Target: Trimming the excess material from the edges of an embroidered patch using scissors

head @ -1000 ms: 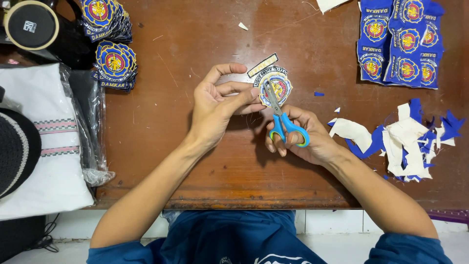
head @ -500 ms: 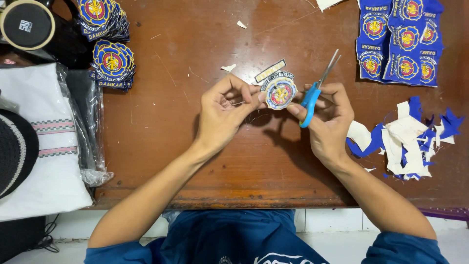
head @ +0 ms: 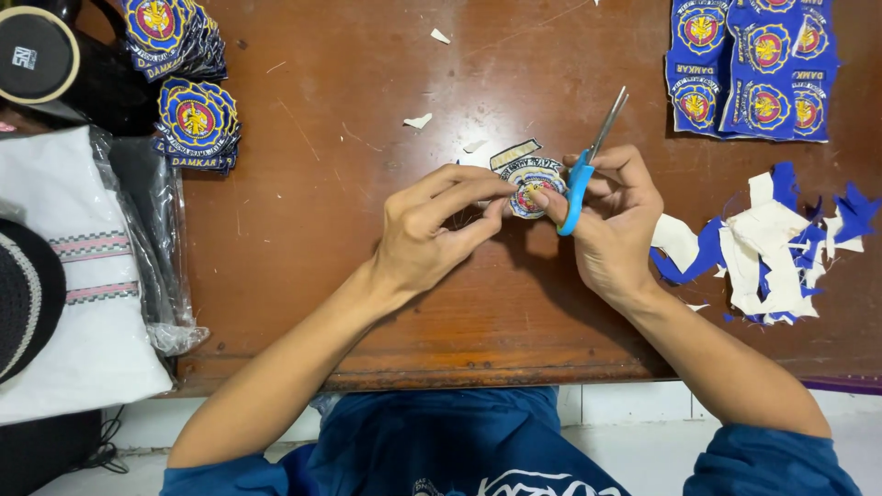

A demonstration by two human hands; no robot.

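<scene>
My left hand [head: 432,234] pinches a small round embroidered patch [head: 533,184], blue and white with a red and yellow centre, above the brown wooden table [head: 349,211]. My right hand [head: 614,220] touches the patch's right edge with its fingertips while holding blue-handled scissors [head: 581,179]. The scissor blades are closed and point up and to the right, away from the patch.
Blue and white fabric scraps [head: 772,243] lie at the right. A blue sheet of uncut patches [head: 753,69] sits at top right. Stacks of cut patches [head: 193,124] are at top left, beside a black round object [head: 37,55] and bagged white cloth [head: 83,276].
The scissors came off the patch and swung up to the right, blades closed. Both hands now hold the patch between them, and my right fingertips have closed in on it.
</scene>
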